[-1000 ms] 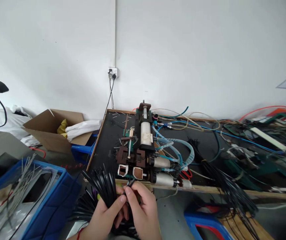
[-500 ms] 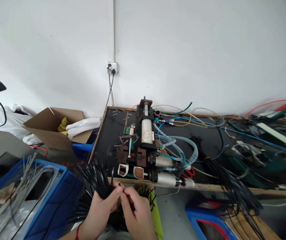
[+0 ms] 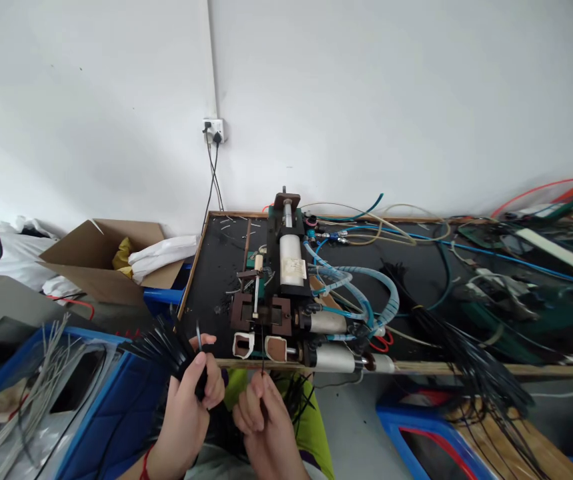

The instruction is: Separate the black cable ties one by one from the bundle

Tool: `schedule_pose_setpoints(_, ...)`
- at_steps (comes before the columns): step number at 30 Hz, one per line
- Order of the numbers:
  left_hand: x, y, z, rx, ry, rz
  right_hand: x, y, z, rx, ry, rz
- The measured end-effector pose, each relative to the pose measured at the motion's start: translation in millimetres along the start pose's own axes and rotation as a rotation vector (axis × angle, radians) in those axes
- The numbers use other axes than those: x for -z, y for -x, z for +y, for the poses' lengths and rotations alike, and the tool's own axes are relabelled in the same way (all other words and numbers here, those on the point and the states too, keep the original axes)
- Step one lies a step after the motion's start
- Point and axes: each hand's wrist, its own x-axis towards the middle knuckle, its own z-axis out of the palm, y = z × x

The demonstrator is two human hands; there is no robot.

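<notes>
My left hand (image 3: 189, 400) is closed round a fanned bundle of black cable pieces (image 3: 159, 347), held low in front of the bench edge. My right hand (image 3: 261, 417) pinches a single thin black cable piece (image 3: 262, 350) that stands upright, its top reaching the front of the small pneumatic machine (image 3: 286, 293). That machine sits on a black-topped board (image 3: 216, 267), with brown blocks and two open cups at its near end. Blue hoses (image 3: 366, 293) loop from its right side.
A blue crate (image 3: 111, 413) with grey wires (image 3: 36, 373) stands at the left. An open cardboard box (image 3: 96, 257) sits behind it. Another bundle of black cables (image 3: 466, 360) lies right of the machine, over a second blue crate (image 3: 416, 433). Tangled wires cover the bench's right end.
My hands have drawn apart: the left carried the bundle leftward, the right pulled one cable piece out and raised it toward the machine. The view shifted slightly left.
</notes>
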Motion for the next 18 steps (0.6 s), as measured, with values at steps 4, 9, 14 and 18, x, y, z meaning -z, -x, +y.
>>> schedule_pose_setpoints(4, 1.7, 0.0, 1.2, -0.006, 0.008, -0.004, -3.2, -3.0, 0.5, -0.115, -0.169, -0.036)
schedule_pose_setpoints(9, 1.6, 0.9, 1.8, -0.017, 0.002, -0.012, 1.6, -4.4, 0.4, -0.19, -0.249, -0.049)
schedule_pose_setpoints(14, 2.4, 0.4, -0.2, -0.008, 0.027, -0.009, 5.2, -6.8, -4.0, -0.237, -0.279, -0.071)
schedule_pose_setpoints(18, 1.7, 1.4, -0.7, -0.013, 0.038, -0.015, 6.3, -6.9, -5.2, -0.241, -0.293, -0.075)
